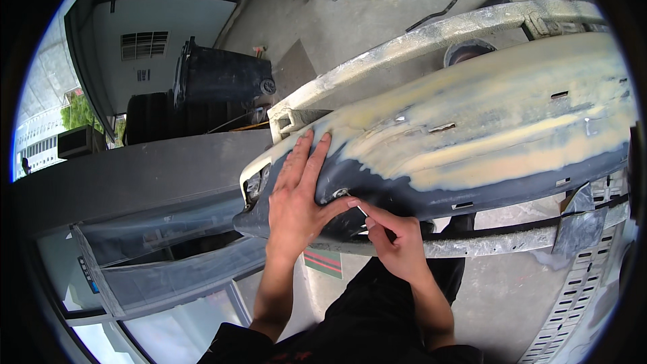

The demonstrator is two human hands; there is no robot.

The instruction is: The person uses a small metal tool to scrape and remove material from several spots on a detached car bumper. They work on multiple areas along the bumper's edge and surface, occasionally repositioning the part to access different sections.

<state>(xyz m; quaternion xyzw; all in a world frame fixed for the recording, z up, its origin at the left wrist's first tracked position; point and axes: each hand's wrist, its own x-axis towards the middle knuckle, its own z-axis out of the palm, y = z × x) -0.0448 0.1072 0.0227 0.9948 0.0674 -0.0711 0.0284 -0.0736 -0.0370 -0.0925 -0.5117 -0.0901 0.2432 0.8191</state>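
Observation:
A car bumper, dark grey with broad cream patches of filler, lies in front of me. My left hand rests flat on its left end, fingers stretched out and the thumb pointing right. Just above that thumb is a small round hole with a pale, rough rim. My right hand is closed in a pinch on a thin, pale, stick-like tool. Its upper end reaches toward my left thumb near the hole; the exact contact is hard to make out. The fingers hide the tool's lower end.
A worn metal stand runs along the bumper's far side, with a bucket beyond it. Farther left are a black wheeled bin and dark stacked tyres. A bent black bar lies on the floor.

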